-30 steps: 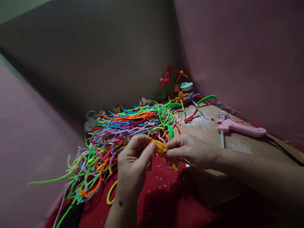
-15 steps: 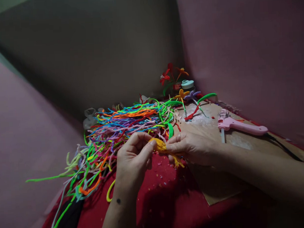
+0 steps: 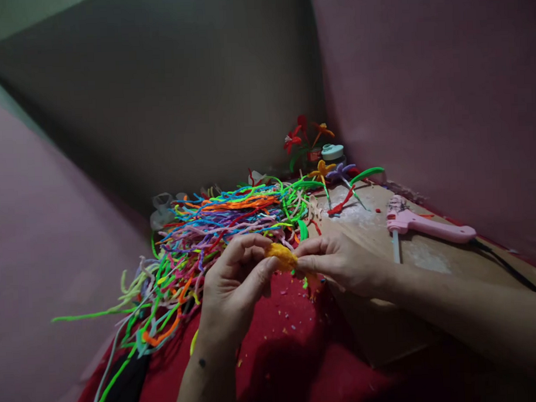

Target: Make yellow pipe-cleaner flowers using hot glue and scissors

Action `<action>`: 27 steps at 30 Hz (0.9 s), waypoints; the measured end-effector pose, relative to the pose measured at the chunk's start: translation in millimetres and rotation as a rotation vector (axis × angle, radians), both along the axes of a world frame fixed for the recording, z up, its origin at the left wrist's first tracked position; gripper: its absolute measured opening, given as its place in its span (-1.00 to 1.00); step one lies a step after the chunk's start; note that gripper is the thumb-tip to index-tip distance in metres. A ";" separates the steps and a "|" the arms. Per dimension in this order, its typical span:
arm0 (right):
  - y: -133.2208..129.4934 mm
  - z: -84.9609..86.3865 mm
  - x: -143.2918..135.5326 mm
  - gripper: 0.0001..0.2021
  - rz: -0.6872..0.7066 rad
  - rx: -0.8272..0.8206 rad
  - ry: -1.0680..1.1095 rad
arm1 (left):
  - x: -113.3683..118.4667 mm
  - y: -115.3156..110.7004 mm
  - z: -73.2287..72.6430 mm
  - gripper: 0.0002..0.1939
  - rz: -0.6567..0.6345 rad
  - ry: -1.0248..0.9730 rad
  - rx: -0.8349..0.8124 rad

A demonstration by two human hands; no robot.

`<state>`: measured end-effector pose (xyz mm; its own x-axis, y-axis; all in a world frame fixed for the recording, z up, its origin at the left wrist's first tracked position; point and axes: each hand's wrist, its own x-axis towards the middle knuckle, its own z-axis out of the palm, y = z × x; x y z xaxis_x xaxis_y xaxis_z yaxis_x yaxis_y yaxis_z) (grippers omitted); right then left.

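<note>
A small bundle of yellow-orange pipe cleaners (image 3: 281, 255) is held between my two hands above the red cloth (image 3: 273, 353). My left hand (image 3: 235, 278) pinches its left end between thumb and fingers. At the other end, the thumb and forefinger of my right hand (image 3: 336, 260) are closed on it. Loose yellow ends hang blurred below my right fingers. Just behind my hands lies a big heap of many-coloured pipe cleaners (image 3: 233, 217).
On the brown board (image 3: 455, 265) at right rests a pink glue gun (image 3: 431, 223) with a glue stick and cord. Pipe-cleaner flowers, one orange (image 3: 322, 168) and one purple (image 3: 341, 172), lie behind. Farther back are red flowers (image 3: 293, 140) and a jar with a pale lid (image 3: 332, 152).
Both hands keep their pinch on the yellow bundle. The bundle has turned slightly, and its loose ends now blur with motion. The whole view has shifted a little.
</note>
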<state>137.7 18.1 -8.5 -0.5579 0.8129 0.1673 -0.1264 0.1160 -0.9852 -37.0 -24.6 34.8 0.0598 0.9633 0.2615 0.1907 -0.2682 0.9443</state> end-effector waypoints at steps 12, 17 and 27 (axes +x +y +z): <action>-4.8 0.1 1.6 -0.86 -0.427 1.033 -0.021 | -23.9 1.4 0.7 -0.63 -0.145 -0.258 -0.054; -3.6 0.8 1.5 -0.85 -0.523 1.215 -0.136 | -16.0 4.1 -1.7 -0.82 0.071 -0.315 0.016; -6.0 -3.4 5.0 -0.82 -0.578 1.421 -0.209 | -14.3 7.9 -11.5 -0.59 0.053 -0.327 -0.005</action>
<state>142.6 12.1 -11.9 -0.3456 0.1637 0.9240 0.3856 0.9225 -0.0192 -51.2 -16.7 23.3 -0.0763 0.9642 0.2539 -0.1092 -0.2612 0.9591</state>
